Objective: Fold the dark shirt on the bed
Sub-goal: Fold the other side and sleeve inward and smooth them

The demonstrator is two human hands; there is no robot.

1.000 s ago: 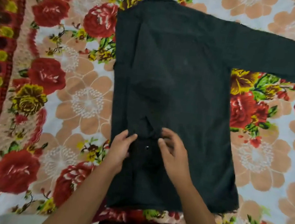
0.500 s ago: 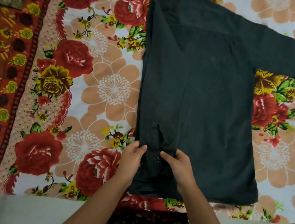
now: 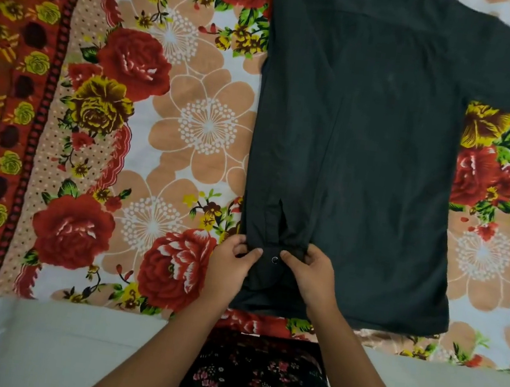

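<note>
Shirt (image 3: 365, 149) cuff (image 3: 272, 261) pinched by left hand (image 3: 231, 271) and right hand (image 3: 309, 277), fingers closed.

The shirt (image 3: 365, 149) is dark, almost black, with one small round button (image 3: 274, 259) between the fingers (image 3: 253, 252). The bed sheet (image 3: 170, 138) left of the fingers has big red roses, peach flowers, yellow blooms and green leaves on white.

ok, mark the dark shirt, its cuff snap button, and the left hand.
dark shirt (image 3: 381, 151), head view, back panel.
cuff snap button (image 3: 274, 259), head view, its centre.
left hand (image 3: 231, 271), head view, back of hand.
</note>
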